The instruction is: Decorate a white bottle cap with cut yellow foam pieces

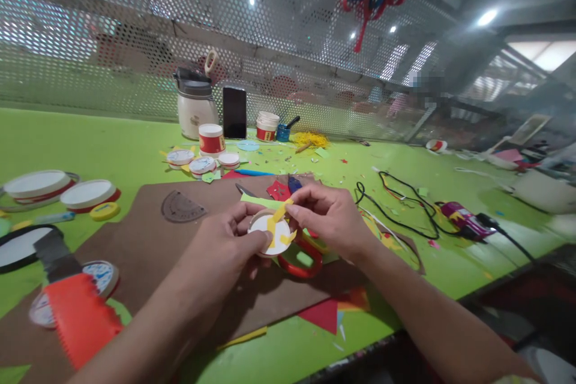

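My left hand (pixel 240 234) grips a small round white lid (pixel 281 229) by its left side, the thumb pressing on its face. Yellow paper strips (pixel 272 237) lie across that white face, and some stick out past the rim. Between the thumb and fingers of my right hand (pixel 326 216) is the end of a yellow strip (pixel 284 209) at the lid's upper right. Beneath the hands, scissors with red handles (pixel 302 273) rest on a brown board (pixel 216 204). A red paper piece (pixel 279 191) and light green paper lie just behind the lid.
A clear protractor (pixel 180 207) lies on the board. Round lids (pixel 90 193) and an orange toothed scraper (pixel 81 315) are at the left. Behind stand a jug (pixel 195 111), a phone (pixel 234 113) and paper tubs (pixel 211 139). A purple corded tool (pixel 465 219) lies at the right.
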A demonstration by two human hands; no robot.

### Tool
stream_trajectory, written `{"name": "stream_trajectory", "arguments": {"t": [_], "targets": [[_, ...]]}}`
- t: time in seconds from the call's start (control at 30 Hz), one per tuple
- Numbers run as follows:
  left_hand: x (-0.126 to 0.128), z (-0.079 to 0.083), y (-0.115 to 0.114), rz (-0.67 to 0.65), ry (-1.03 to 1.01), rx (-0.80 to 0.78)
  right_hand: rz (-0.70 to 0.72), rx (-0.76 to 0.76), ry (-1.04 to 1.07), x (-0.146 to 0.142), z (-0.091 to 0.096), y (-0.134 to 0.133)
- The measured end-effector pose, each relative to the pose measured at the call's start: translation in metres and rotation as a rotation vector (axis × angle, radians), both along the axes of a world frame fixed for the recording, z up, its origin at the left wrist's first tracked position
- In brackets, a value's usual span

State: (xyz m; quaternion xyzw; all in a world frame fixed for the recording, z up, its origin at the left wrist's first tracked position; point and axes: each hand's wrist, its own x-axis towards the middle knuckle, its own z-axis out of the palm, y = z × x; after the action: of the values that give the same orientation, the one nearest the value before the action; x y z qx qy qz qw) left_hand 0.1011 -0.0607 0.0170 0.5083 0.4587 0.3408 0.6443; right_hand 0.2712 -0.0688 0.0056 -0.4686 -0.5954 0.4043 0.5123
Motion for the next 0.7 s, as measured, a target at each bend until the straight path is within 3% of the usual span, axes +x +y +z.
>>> {"name": "stream_trajectory", "arguments": {"t": [0.37,0.7], "targets": [[0.0012,-0.0033,0.0021,0.022,-0.003,0.004,-0.059,0.052,-0.075,-0.0005,-0.0054,-0.0019],[-0.0001,-0.0027,0.0033,-0.005,0.051,-0.001,0.017,-0.122,0.092,0.0015,0.0015,-0.0007]]}}
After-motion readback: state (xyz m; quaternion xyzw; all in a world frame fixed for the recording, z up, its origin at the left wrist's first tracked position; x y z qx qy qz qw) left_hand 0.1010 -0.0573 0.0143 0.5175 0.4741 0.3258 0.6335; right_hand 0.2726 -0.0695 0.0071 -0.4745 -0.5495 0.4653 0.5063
